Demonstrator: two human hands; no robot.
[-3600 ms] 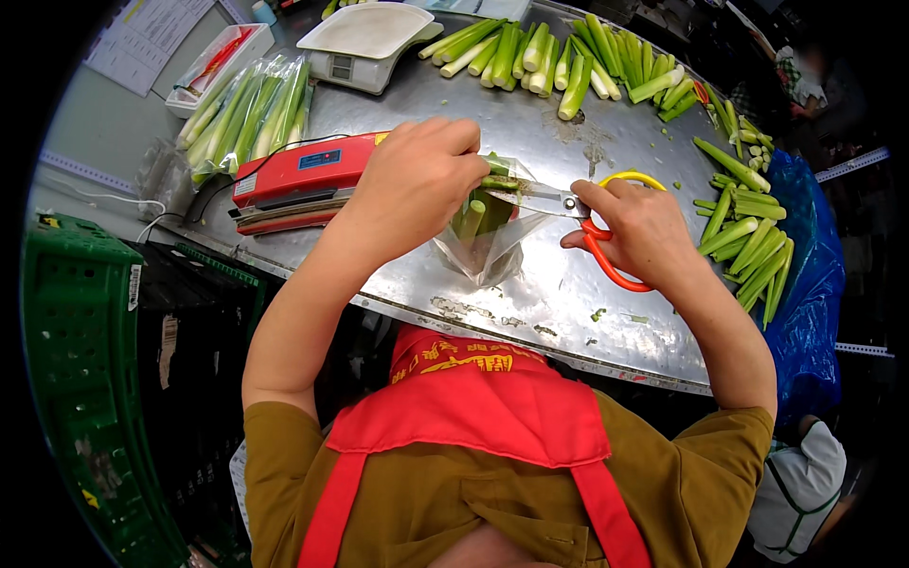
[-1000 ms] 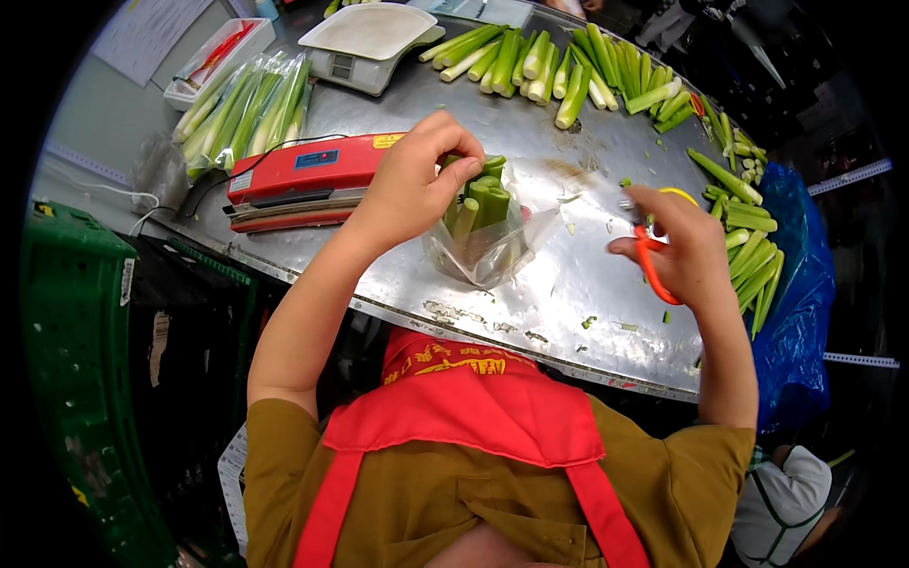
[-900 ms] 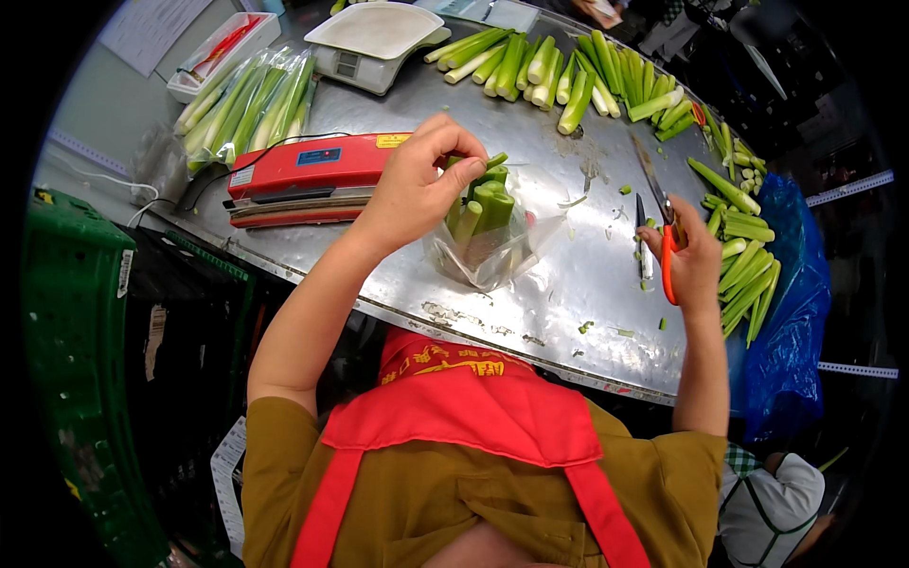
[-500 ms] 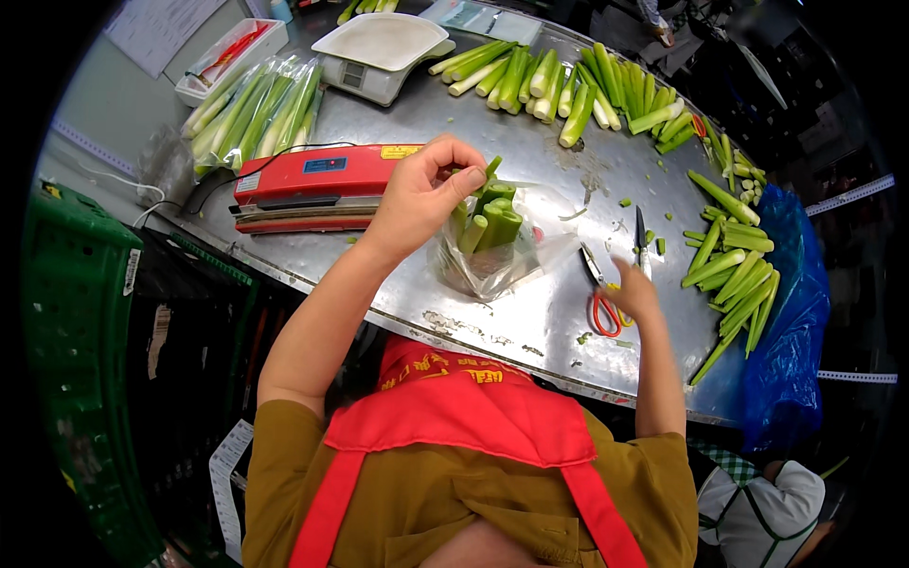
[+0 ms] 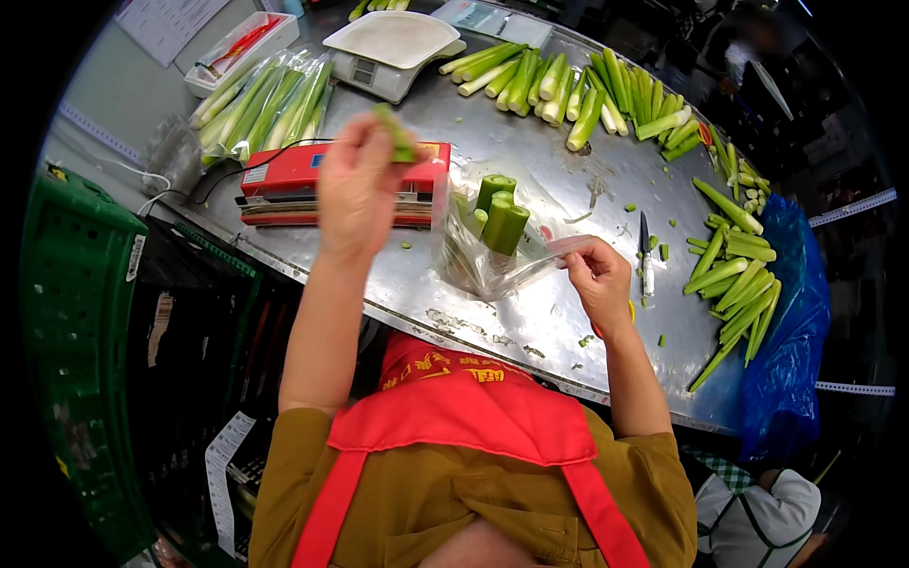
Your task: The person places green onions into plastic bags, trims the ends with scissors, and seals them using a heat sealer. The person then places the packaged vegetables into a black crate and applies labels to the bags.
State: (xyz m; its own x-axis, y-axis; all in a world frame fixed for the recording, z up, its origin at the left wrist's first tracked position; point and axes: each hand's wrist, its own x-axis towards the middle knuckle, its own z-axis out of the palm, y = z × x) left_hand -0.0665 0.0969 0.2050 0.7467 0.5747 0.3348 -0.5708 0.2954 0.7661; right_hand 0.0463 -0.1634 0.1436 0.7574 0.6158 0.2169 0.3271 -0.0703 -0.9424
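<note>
My left hand (image 5: 355,189), smeared by motion, is raised in front of the red sealing machine (image 5: 303,180). Between its fingertips is a short green leek piece (image 5: 396,137). Thumb and fingers of my right hand (image 5: 601,275) pinch the edge of a clear plastic bag (image 5: 492,275) on the metal table. Cut green leek stalks (image 5: 507,227) poke up from the bag's mouth. Right of my right hand lies a small knife (image 5: 646,256). Scissors are mostly hidden behind that hand; only a bit of the handles shows.
A kitchen scale (image 5: 393,43) and filled bags of leeks (image 5: 265,109) are at the far left. Leek stalks (image 5: 559,90) line the back, with more (image 5: 743,275) at the right beside blue plastic (image 5: 781,322). A green crate (image 5: 85,331) stands left. Another person (image 5: 757,511) is lower right.
My left hand has moved left and away from the bag, carrying the green leek piece. My right hand has come from beside the scissors to the bag's edge and taken hold of it.
</note>
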